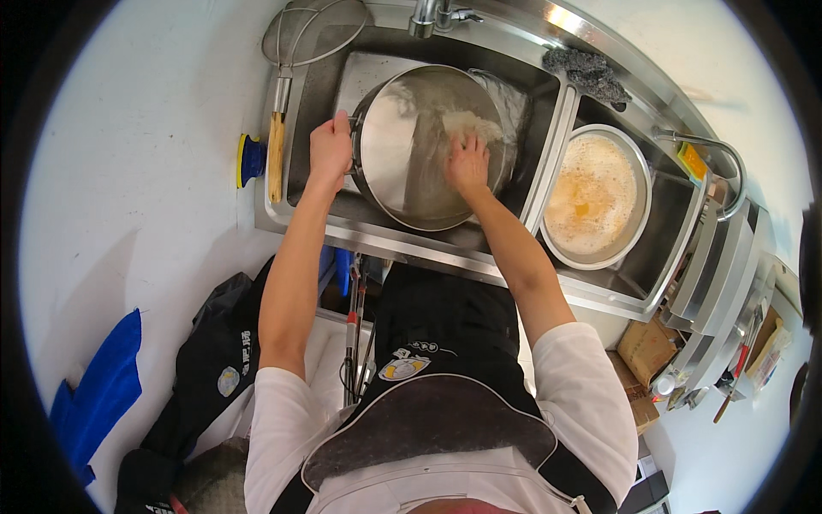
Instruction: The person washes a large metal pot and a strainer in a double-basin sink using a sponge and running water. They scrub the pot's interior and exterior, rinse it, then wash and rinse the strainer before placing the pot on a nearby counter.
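A large stainless steel pot [411, 186] stands in the left basin of a steel sink [385, 239], with cloudy water inside. My left hand [331, 151] is closed around the side handle at the pot's left. Inside the pot, my right hand [469, 164] reaches into the water with its fingers apart. A pale patch [472, 122] lies just beyond the fingertips; whether it is food, foam or a cloth is unclear. Crumpled clear plastic [507, 96] shows in the basin behind the pot's right side.
A metal bowl [643, 193] of foamy orange-tinged liquid fills much of the right basin. A wood-handled strainer [276, 154] rests along the left rim. Above stand the faucet [422, 22] and a dark scouring pad [584, 74]. A yellow sponge [692, 159] sits at right, beside stacked metal trays [719, 270].
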`<control>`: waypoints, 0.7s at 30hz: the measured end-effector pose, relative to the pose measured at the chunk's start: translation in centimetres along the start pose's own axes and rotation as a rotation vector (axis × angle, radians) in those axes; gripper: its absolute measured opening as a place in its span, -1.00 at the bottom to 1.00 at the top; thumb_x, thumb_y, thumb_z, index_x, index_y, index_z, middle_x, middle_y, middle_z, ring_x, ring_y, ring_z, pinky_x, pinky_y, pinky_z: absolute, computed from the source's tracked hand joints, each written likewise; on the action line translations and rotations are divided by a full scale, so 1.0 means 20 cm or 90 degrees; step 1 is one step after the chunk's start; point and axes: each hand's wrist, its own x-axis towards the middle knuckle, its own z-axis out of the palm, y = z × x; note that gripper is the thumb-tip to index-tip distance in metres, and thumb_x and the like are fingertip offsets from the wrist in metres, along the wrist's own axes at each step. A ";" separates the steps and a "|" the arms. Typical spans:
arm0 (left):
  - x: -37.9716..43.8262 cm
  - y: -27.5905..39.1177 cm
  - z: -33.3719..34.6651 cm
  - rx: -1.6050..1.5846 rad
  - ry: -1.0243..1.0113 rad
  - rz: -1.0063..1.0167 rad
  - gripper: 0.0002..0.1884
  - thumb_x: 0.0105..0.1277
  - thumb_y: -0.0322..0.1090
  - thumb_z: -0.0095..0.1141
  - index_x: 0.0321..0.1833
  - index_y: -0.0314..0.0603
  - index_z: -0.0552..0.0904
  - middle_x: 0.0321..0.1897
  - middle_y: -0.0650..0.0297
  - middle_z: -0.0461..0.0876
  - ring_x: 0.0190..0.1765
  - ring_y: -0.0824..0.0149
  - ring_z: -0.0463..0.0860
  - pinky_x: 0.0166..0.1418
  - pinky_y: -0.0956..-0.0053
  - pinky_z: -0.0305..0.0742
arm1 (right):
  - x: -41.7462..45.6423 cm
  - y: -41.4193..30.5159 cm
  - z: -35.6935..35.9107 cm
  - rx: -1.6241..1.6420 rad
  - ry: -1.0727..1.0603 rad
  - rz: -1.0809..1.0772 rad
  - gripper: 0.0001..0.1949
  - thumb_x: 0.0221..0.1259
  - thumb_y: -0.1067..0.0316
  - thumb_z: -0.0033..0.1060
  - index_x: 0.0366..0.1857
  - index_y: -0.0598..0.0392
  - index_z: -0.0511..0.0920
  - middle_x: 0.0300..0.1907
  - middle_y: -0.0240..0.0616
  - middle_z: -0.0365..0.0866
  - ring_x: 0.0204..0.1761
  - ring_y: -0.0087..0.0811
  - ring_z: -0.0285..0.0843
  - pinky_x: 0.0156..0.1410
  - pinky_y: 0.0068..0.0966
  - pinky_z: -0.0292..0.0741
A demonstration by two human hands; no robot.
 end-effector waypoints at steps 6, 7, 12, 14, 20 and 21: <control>-0.05 0.16 0.05 -0.039 -0.039 -0.023 -0.59 0.47 -0.10 -0.10 -0.54 -0.17 0.41 -0.75 0.46 0.22 -0.74 0.56 0.13 -0.70 0.51 -0.04 | 0.00 0.07 0.10 -0.009 -0.108 -0.003 -0.44 0.11 0.22 0.15 0.27 0.01 0.35 0.22 0.11 0.38 0.27 0.09 0.32 0.27 -0.09 0.38; -0.06 0.18 0.06 -0.038 -0.049 -0.014 -0.59 0.47 -0.09 -0.10 -0.54 -0.16 0.41 -0.76 0.46 0.21 -0.74 0.56 0.13 -0.70 0.52 -0.05 | 0.03 0.07 0.10 0.068 -0.201 0.057 -0.42 0.09 0.19 0.18 0.26 0.04 0.36 0.17 0.11 0.44 0.21 0.07 0.38 0.25 -0.11 0.40; -0.13 0.34 0.10 0.015 -0.056 0.054 -0.62 0.49 -0.03 -0.13 -0.49 -0.05 0.37 -0.75 0.54 0.15 -0.75 0.62 0.06 -0.70 0.60 -0.13 | 0.13 0.01 -0.08 0.455 -0.122 0.184 -0.34 -0.05 0.03 0.35 0.14 0.23 0.43 -0.10 0.05 0.64 -0.04 -0.04 0.61 0.13 -0.25 0.49; -0.12 0.34 0.06 0.088 -0.043 0.104 -0.59 0.48 -0.03 -0.13 -0.52 -0.08 0.38 -0.74 0.52 0.17 -0.72 0.60 0.08 -0.66 0.58 -0.08 | 0.16 -0.03 -0.29 0.532 -0.092 0.183 -0.35 -0.07 0.00 0.39 0.09 0.21 0.47 -0.08 0.03 0.64 -0.04 -0.07 0.62 0.09 -0.27 0.50; -0.13 0.44 0.07 0.281 0.010 0.294 -0.52 0.43 -0.04 -0.08 -0.57 -0.29 0.40 -0.72 0.35 0.23 -0.55 0.47 0.19 -0.46 0.41 0.15 | 0.31 -0.07 -0.78 0.675 0.036 0.083 -0.47 -0.03 0.04 0.42 0.02 0.08 0.54 -0.16 -0.07 0.68 -0.15 -0.17 0.66 0.01 -0.37 0.53; -0.14 0.45 0.07 0.308 0.014 0.326 -0.52 0.42 -0.04 -0.06 -0.56 -0.33 0.41 -0.72 0.31 0.24 -0.56 0.46 0.21 -0.46 0.39 0.17 | 0.33 -0.08 -0.86 0.705 0.052 0.062 -0.49 -0.02 0.06 0.42 0.02 0.06 0.54 -0.17 -0.08 0.69 -0.18 -0.17 0.66 0.00 -0.37 0.53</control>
